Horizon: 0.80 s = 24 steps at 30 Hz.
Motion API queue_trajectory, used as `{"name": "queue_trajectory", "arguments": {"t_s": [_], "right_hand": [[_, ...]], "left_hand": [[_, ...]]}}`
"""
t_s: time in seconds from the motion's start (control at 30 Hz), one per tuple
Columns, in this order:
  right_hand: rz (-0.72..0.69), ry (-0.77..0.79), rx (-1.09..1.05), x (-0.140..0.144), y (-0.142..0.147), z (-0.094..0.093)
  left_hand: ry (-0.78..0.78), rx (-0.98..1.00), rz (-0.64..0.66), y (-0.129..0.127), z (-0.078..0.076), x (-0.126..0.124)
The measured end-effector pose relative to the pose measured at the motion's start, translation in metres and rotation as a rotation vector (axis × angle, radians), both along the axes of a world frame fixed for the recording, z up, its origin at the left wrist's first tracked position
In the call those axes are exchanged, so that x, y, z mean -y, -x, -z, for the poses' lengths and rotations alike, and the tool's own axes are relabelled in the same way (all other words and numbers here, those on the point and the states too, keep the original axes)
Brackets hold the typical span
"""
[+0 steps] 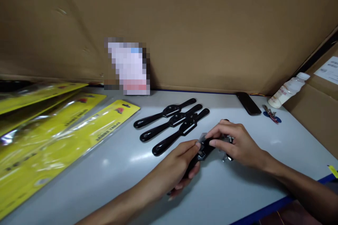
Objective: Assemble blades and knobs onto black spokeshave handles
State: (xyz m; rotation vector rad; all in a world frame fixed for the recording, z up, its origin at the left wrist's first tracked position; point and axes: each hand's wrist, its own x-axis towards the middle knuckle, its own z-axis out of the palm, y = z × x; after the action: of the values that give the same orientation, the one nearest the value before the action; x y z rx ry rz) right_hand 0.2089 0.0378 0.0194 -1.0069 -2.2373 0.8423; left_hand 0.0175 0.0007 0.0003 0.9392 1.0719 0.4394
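Note:
My left hand [182, 160] is wrapped round one handle of a black spokeshave [202, 153], with the thumb on its middle part. A flat grey blade [203, 136] shows at the middle of that tool. The thumb and fingertips of my right hand [241, 144] are closed on the same tool, close to the blade. Small shiny metal screws [225, 155] show under the right palm; whether they lie on the table or are held, I cannot tell. Beyond my hands, three more black spokeshaves [171, 123] lie side by side on the grey table [118, 168].
Yellow blister packs [111, 126] overlap on the left. A blurred-out upright item [132, 70] leans against the cardboard wall [198, 35]. At the back right are a dark phone [248, 103], keys [271, 114], a plastic bottle [289, 89] and a cardboard box [317, 112].

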Motion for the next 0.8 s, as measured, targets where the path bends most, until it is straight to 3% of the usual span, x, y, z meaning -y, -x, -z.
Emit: {"name": "queue_trajectory", "arguments": {"t_s": [0.33, 0.57, 0.73, 0.8], "right_hand": [[0.019, -0.332, 0.033, 0.0, 0.012, 0.019], [0.021, -0.427, -0.006, 0.0, 0.013, 0.021], [0.232, -0.621, -0.062, -0.014, -0.012, 0.001], [0.334, -0.622, 0.001, -0.028, -0.029, -0.005]], "left_hand": [[0.051, 0.017, -0.035, -0.002, 0.002, -0.003], [-0.016, 0.023, 0.035, 0.0, 0.003, 0.001], [-0.027, 0.046, 0.051, 0.003, 0.007, 0.002], [-0.016, 0.036, 0.049, 0.004, 0.009, 0.002]]}}
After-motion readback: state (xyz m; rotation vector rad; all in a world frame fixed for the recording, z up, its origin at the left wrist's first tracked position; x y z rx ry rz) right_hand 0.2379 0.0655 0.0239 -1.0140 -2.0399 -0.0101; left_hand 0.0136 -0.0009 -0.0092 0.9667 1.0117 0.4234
